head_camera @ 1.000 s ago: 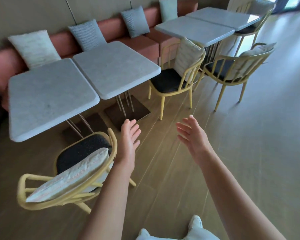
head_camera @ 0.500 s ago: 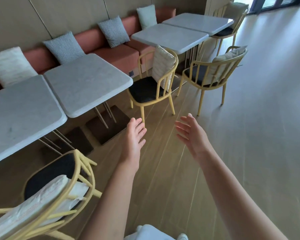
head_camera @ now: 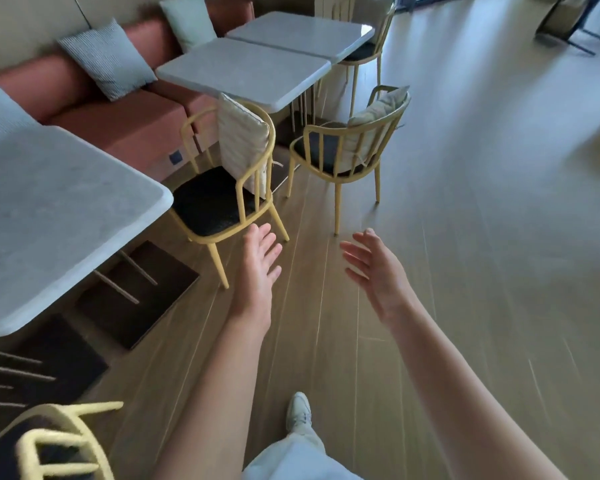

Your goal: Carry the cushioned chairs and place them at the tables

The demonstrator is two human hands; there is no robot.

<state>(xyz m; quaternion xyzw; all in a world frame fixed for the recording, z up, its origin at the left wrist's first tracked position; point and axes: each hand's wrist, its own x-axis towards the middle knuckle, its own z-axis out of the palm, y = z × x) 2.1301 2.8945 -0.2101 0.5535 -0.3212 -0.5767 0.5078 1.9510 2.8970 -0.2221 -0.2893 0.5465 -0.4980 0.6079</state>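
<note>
Both hands reached forward over the wooden floor (head_camera: 465,237), holding nothing. My left hand (head_camera: 257,271) had its grip apart, fingers straight, its fingertips just beside the near rail of the closest chair (head_camera: 222,188). My right hand (head_camera: 378,271) was also spread apart, palm turned inward, well clear of any furniture.

That closest chair had a pale yellow frame with thin spindles, a curved armrest rail, a black seat pad and a cream back cushion (head_camera: 241,140) standing upright. It stood between the near bench (head_camera: 49,220) on the left and the far bench (head_camera: 246,71), close to the red sofa (head_camera: 118,123).

A second chair (head_camera: 347,147) of the same make stood to its right, near the far bench, its cream cushion slumped against the backrest. A third yellow chair (head_camera: 56,441) showed blurred at the near left corner. One white shoe (head_camera: 298,412) was stepping forward.
</note>
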